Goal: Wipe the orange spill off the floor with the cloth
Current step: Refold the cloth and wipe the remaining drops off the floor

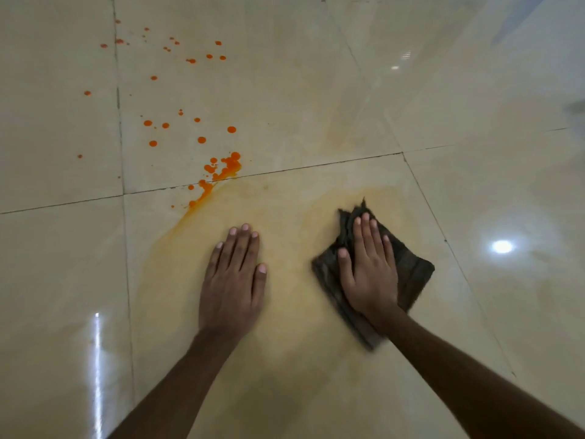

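Orange spill (225,167) lies on the glossy beige tile floor (285,99) as a thick patch by a grout line, with several drops scattered up and to the left. A pale yellow-orange smear (285,217) spreads across the tile below it. My right hand (368,267) presses flat on a dark brown cloth (411,274) at the smear's right side, fingers spread over it. My left hand (235,280) rests palm down on the smeared tile, holding nothing, to the left of the cloth.
Dark grout lines (122,153) cross the floor. Bright ceiling light reflections (501,247) glare on the right and lower left tiles. A blurred grey shape (576,106) sits at the far right edge.
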